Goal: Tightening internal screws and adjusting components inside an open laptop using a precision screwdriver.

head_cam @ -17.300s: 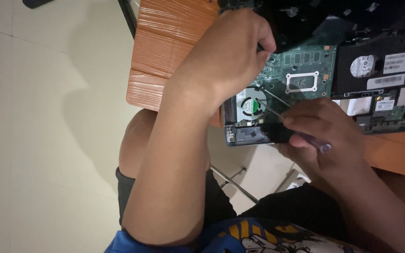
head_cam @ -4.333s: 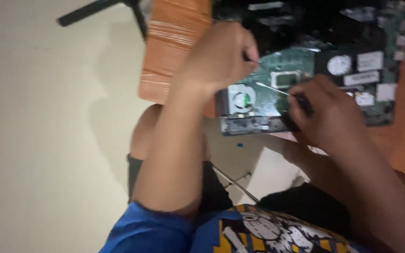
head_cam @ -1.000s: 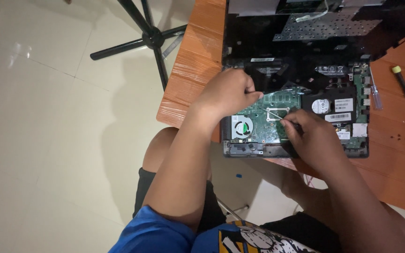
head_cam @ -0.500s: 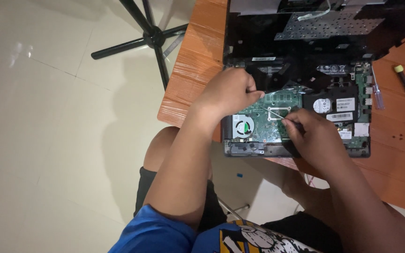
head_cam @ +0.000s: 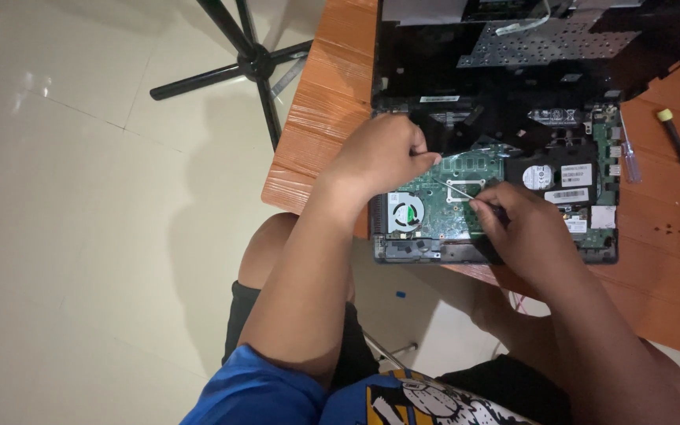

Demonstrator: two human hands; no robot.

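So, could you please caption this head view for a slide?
Left hand steadies an opened laptop while right hand works a thin screwdriver over its green circuit board.

Orange wooden table (head_cam: 340, 102) — opened laptop (head_cam: 505, 102); two screwdrivers (head_cam: 677, 142) beside it

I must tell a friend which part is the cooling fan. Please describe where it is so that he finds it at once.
Start at the opened laptop on the orange-brown wooden table and go to its green circuit board. The fan sits at the board's left end, just below the left hand. It is the only round part there, in a pale square housing.
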